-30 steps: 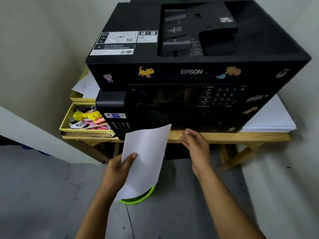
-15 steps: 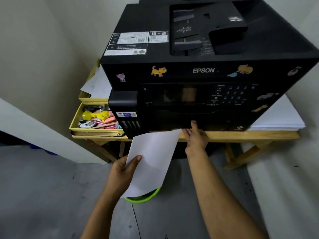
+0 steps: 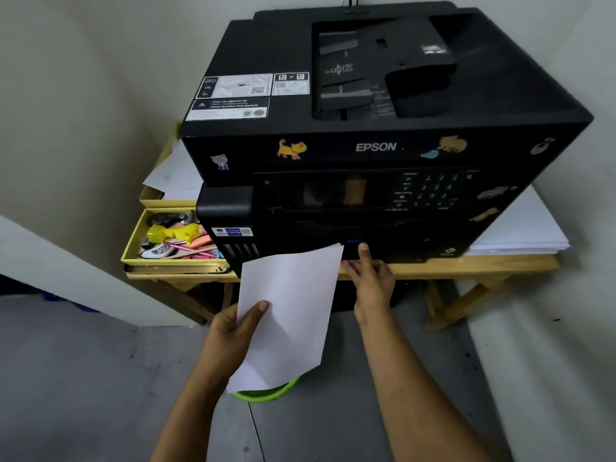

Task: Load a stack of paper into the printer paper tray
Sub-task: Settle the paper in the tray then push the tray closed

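A black Epson printer (image 3: pixel 383 148) with animal stickers stands on a low wooden table (image 3: pixel 466 265). My left hand (image 3: pixel 233 328) grips a thin stack of white paper (image 3: pixel 290 311) by its left edge, thumb on top, below the printer's front. My right hand (image 3: pixel 370 281) reaches to the bottom front of the printer, where the paper tray front (image 3: pixel 400 248) sits closed. Its thumb lies straight against that front and the other fingers go under the lower edge, where I cannot see them.
A yellow tray (image 3: pixel 133 251) with pens and small items sits left of the printer, loose sheets (image 3: pixel 173 175) behind it. A pile of white paper (image 3: pixel 520 235) lies on the table at the right. A green-rimmed basket (image 3: pixel 266 391) is on the grey floor under the held sheets. Walls close in on both sides.
My right hand has moved from the table edge up to the printer's bottom front, thumb now on it. The left hand still holds the paper; the view has come closer.
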